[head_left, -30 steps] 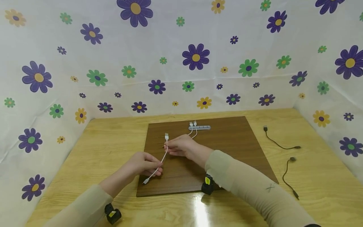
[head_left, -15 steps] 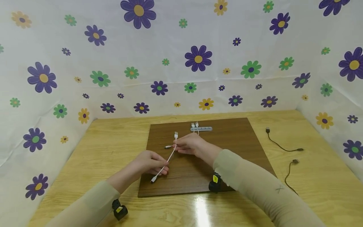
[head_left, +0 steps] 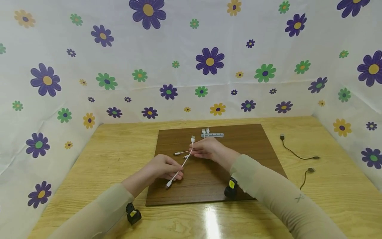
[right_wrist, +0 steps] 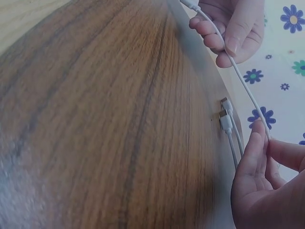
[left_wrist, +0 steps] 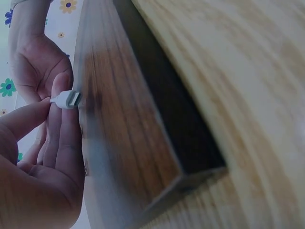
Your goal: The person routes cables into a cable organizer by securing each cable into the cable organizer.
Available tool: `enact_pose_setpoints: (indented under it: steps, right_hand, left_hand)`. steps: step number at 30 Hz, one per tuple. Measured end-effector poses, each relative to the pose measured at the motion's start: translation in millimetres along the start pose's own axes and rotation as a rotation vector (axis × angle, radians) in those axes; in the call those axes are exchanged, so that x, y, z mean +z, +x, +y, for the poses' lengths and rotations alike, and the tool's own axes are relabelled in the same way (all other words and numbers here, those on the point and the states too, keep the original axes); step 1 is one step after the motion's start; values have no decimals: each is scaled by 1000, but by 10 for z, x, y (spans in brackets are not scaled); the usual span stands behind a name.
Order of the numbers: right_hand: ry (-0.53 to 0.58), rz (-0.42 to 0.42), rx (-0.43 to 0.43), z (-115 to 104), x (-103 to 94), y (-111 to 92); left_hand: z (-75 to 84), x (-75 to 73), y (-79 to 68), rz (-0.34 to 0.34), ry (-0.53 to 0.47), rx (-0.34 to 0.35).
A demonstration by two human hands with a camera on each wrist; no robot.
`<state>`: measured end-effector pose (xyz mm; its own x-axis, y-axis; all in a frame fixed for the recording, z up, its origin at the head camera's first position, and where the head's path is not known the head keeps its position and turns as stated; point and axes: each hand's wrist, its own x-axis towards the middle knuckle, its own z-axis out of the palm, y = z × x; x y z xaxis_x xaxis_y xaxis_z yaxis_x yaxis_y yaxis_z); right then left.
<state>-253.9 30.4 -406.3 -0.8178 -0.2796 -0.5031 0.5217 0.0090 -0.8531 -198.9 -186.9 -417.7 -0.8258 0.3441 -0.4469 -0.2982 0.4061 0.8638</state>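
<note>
Both my hands hold a short white USB cable (head_left: 187, 160) stretched above a dark brown board. My left hand (head_left: 167, 166) pinches it near the lower end, and the small connector (left_wrist: 67, 99) sticks out past the fingertips. Close to the larger USB plug (head_left: 192, 139), which points up and away, my right hand (head_left: 211, 148) pinches the cord between thumb and fingers. Beyond that hand, a grey cable clip strip (head_left: 216, 135) at the board's back holds two other white cables in its left slots. Their loose connectors (right_wrist: 225, 120) lie left of the right hand.
The brown board (head_left: 176, 196) lies on a light wood table (head_left: 104, 159). Two short black cables (head_left: 295, 153) rest on the table at the right, the nearer one partly covered by the right sleeve. Flower-printed cloth (head_left: 167, 39) encloses the back and sides.
Both hands have moved right and slightly away across the board, carrying the white cable. Loose connectors of the clipped cables have come into view beside the right hand.
</note>
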Motion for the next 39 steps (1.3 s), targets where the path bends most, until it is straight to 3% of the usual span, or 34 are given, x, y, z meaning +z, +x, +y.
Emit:
enact_pose_setpoints:
  steps: [15, 39]
  right_hand:
    - [20, 17, -17, -58, -121, 37]
    - [71, 110, -23, -102, -413, 79]
  left_hand:
    - [28, 15, 172, -17, -64, -13]
    - [183, 207, 459, -30, -77, -36]
